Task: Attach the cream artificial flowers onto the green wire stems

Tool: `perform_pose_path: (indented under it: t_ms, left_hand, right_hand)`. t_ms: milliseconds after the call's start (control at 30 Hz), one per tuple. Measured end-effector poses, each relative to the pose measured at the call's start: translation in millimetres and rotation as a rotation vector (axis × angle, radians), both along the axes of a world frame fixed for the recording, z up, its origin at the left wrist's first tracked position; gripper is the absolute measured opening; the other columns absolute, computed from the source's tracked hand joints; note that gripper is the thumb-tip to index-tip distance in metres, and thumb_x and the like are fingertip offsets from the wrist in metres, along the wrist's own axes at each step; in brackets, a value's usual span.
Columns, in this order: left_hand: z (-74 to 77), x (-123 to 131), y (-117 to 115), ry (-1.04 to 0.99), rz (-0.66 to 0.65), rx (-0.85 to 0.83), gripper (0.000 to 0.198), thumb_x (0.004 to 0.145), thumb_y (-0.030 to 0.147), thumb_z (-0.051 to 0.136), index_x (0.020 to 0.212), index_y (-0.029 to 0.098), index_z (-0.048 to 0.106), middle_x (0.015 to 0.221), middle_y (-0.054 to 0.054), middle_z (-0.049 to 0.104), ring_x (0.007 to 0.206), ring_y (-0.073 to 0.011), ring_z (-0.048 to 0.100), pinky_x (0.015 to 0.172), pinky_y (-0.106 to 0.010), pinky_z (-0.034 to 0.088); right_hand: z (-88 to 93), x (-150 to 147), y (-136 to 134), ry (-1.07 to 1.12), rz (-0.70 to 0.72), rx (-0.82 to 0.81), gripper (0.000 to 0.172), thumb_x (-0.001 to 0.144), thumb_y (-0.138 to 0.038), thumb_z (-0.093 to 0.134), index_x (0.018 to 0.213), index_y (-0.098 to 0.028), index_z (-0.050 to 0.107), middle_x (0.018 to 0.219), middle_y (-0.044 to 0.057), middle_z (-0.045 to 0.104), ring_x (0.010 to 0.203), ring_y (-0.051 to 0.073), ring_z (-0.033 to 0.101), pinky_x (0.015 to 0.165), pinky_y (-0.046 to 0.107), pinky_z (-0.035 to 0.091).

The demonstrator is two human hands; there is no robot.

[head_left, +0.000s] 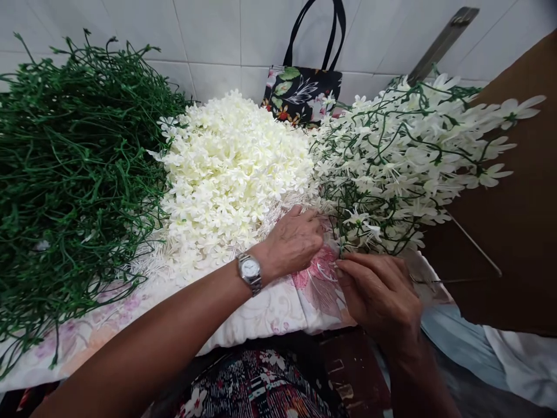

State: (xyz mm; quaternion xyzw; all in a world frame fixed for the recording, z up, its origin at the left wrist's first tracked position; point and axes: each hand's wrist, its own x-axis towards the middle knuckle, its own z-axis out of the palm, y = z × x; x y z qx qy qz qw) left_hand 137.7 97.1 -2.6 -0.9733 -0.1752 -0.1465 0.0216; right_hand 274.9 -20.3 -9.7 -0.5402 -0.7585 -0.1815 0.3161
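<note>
My left hand (296,239), with a silver watch on the wrist, rests knuckles up on thin white stamens (282,210) beside the heap of white blossoms (235,168). Its fingers are curled and their tips are hidden, so what they hold cannot be made out. My right hand (378,290) is closer to me, thumb and forefinger pinched on a thin green stem (341,253) at the lower edge of the assembled white flower sprays (391,157). Pink-patterned cloth (319,278) shows between the two hands.
Bare green stems (78,162) are piled at the left. A black floral bag (302,96) leans against the tiled wall. Brown cardboard (500,232) stands at the right, with a thin metal rod (476,247) in front. Patterned cloth (261,307) covers the front edge.
</note>
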Motion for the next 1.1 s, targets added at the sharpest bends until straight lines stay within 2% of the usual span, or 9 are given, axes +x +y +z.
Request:
perform_pose_path:
  t_ms: [67, 233, 433, 633, 733, 833, 967, 1100]
  left_hand:
    - [4.5, -14.9, -2.1, 0.024, -0.018, 0.045, 0.024, 0.084, 0.009, 0.042, 0.074, 0.015, 0.062, 0.083, -0.008, 0.062, 0.087, -0.0212, 0.05, 0.085, -0.037, 0.033]
    - [12.5, -41.9, -5.7, 0.129, -0.005, 0.136, 0.012, 0.079, 0.012, 0.052, 0.074, 0.015, 0.062, 0.072, -0.005, 0.06, 0.082, -0.0216, 0.05, 0.093, -0.04, 0.032]
    - [16.5, -57.8, -11.3, 0.117, 0.005, 0.102, 0.008, 0.073, 0.01, 0.054, 0.072, 0.015, 0.06, 0.073, -0.004, 0.058, 0.081, -0.0204, 0.051, 0.103, -0.041, 0.024]
    - [26.9, -47.1, -5.7, -0.01, -0.01, 0.078, 0.008, 0.077, 0.015, 0.05, 0.079, 0.014, 0.058, 0.083, -0.006, 0.057, 0.082, -0.0202, 0.051, 0.091, -0.037, 0.036]
    - [24.7, -31.0, 6.0, 0.005, -0.016, 0.133, 0.015, 0.081, 0.016, 0.046, 0.087, 0.012, 0.059, 0.087, -0.008, 0.058, 0.087, -0.0218, 0.052, 0.09, -0.038, 0.037]
    - [18.1, -21.3, 15.6, 0.076, 0.037, 0.236, 0.022, 0.083, 0.016, 0.045, 0.095, 0.008, 0.06, 0.095, -0.012, 0.06, 0.099, -0.0255, 0.051, 0.096, -0.042, 0.033]
    - [13.8, -31.0, 17.1, 0.134, 0.073, 0.267, 0.02, 0.084, 0.016, 0.045, 0.082, 0.011, 0.064, 0.085, -0.01, 0.061, 0.098, -0.0253, 0.051, 0.102, -0.044, 0.027]
    - [17.1, -50.4, 14.1, 0.154, 0.082, 0.248, 0.013, 0.079, 0.013, 0.05, 0.078, 0.012, 0.063, 0.078, -0.007, 0.06, 0.09, -0.0236, 0.053, 0.104, -0.043, 0.024]
  right_hand:
    - [0.1, -3.0, 0.6, -0.027, 0.018, -0.036, 0.015, 0.079, -0.009, 0.058, 0.09, -0.019, 0.057, 0.084, 0.006, 0.066, 0.078, 0.018, 0.058, 0.073, 0.034, 0.04]
    - [-0.3, -15.9, 5.4, -0.07, -0.039, -0.151, 0.011, 0.084, -0.015, 0.052, 0.088, -0.019, 0.062, 0.089, 0.006, 0.067, 0.082, 0.018, 0.055, 0.076, 0.033, 0.035]
    - [0.2, -24.7, 7.2, -0.027, -0.037, -0.153, 0.016, 0.087, -0.021, 0.048, 0.089, -0.019, 0.064, 0.092, 0.007, 0.067, 0.084, 0.019, 0.054, 0.077, 0.033, 0.034]
    - [-1.9, -30.6, 10.6, 0.004, 0.011, -0.102, 0.021, 0.089, -0.018, 0.043, 0.09, -0.019, 0.064, 0.089, 0.007, 0.066, 0.085, 0.018, 0.054, 0.074, 0.031, 0.034]
    - [-3.1, -34.0, 13.5, 0.023, 0.024, -0.082, 0.026, 0.09, -0.019, 0.039, 0.089, -0.019, 0.065, 0.088, 0.008, 0.066, 0.083, 0.019, 0.053, 0.074, 0.031, 0.034]
    - [-6.0, -35.1, 14.7, 0.019, 0.037, -0.074, 0.027, 0.09, -0.019, 0.038, 0.09, -0.018, 0.065, 0.087, 0.008, 0.065, 0.083, 0.019, 0.052, 0.073, 0.032, 0.033]
    - [-11.1, -33.5, 14.1, -0.019, 0.025, -0.077, 0.024, 0.089, -0.019, 0.041, 0.094, -0.017, 0.064, 0.089, 0.008, 0.066, 0.085, 0.02, 0.052, 0.072, 0.032, 0.033]
    - [-8.6, -32.6, 12.7, -0.028, -0.079, -0.082, 0.022, 0.089, -0.018, 0.043, 0.085, -0.017, 0.065, 0.079, 0.006, 0.067, 0.077, 0.019, 0.053, 0.07, 0.033, 0.031]
